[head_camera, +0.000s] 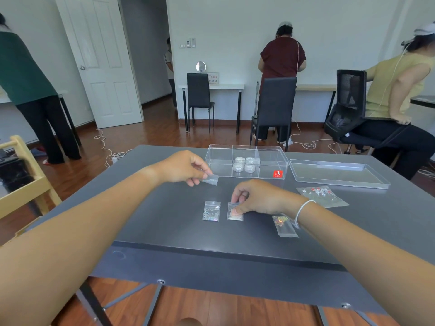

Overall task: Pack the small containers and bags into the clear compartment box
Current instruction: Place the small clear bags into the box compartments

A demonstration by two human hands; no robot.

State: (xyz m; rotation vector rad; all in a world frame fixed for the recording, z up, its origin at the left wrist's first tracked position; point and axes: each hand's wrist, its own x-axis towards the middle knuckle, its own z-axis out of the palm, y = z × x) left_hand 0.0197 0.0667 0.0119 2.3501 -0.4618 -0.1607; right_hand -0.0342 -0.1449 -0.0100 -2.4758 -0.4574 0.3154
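The clear compartment box (219,158) stands open at the far middle of the dark table, with several small round containers (244,164) in its middle compartment. My left hand (183,168) holds a small clear bag (210,179) just in front of the box's left end. My right hand (259,198) pinches the top of another small glitter bag (235,214) that lies on the table. One more small bag (211,211) lies to its left. A further bag (284,227) lies partly under my right wrist.
The box's clear lid (339,172) lies to the right of the box. A larger bag with red and white pieces (322,196) lies in front of the lid. A wooden rack (26,184) stands left of the table. Several people work at desks beyond.
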